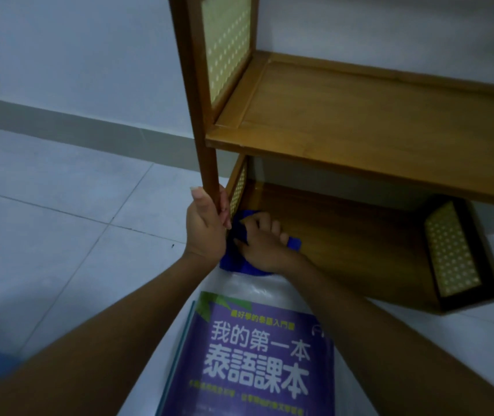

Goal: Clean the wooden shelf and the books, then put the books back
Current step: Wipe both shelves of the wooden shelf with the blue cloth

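Books (248, 355) wait on the floor by our arms while our left hand (206, 226) grips the shelf (359, 115) post, probably steadying it, and our right hand (262, 241) clutches the blue cloth (233, 262) on the bottom board.

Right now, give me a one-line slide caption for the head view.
A person steadies the shelf by its post and presses a blue cloth to the bottom board, purple book nearby.

Shelf (359, 115) boards were honey-brown; post (206, 163) in my left hand (206, 229) darker brown. Side panels (227, 46) pale yellow, gridded with white dots. Cloth (233, 264) in my right hand (265, 244) was deep blue. Book (257, 364) cover purple, white characters, green leaf corner. Floor tiles (59, 211) pale grey, skirting (89, 127) darker grey.
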`<state>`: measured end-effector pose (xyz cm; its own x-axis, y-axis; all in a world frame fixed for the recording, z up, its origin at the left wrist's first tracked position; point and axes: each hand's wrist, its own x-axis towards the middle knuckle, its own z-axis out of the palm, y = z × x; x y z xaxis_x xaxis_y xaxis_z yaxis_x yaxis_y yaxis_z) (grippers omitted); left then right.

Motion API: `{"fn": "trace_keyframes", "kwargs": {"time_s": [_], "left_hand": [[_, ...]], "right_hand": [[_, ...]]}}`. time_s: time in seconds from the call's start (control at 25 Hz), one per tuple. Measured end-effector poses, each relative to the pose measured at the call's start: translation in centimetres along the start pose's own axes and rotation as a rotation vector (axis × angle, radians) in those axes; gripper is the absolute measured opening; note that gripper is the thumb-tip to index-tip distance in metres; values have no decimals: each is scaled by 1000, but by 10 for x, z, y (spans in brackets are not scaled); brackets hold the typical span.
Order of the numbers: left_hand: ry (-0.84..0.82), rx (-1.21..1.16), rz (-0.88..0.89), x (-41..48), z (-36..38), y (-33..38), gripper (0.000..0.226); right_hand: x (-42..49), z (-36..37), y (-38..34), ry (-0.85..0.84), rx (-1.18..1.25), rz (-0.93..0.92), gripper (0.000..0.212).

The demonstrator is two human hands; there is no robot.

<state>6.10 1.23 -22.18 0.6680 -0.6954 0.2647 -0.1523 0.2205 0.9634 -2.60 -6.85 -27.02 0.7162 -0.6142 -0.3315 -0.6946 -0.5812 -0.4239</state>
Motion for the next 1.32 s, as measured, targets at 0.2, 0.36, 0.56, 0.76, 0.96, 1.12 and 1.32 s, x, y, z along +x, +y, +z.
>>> {"fn": "trace_keyframes", "kwargs": {"time_s": [0.2,0.36,0.56,0.76,0.96,1.12,1.32], "left_hand": [[-154,62,29,-2,-13,5,70],[-251,405,21,-1,-40,29,55],[-241,456,27,4,-56,75,20],[-231,432,47,14,-45,94,14],[-239,471,62,19,-47,88,18],[-244,459,22,21,-47,87,22],[-246,476,-12,23,-47,86,23]], "right_hand": [[-14,3,11,33,-25,-167,30],[-20,-9,3,67,501,-70,28],[-41,-34,-27,184,1802,125,32],[-29,-28,-66,44,1601,108,60],[8,-30,-78,121,1376,80,82],[34,-39,-69,190,1302,67,52],[47,-35,-72,171,1454,268,69]]}}
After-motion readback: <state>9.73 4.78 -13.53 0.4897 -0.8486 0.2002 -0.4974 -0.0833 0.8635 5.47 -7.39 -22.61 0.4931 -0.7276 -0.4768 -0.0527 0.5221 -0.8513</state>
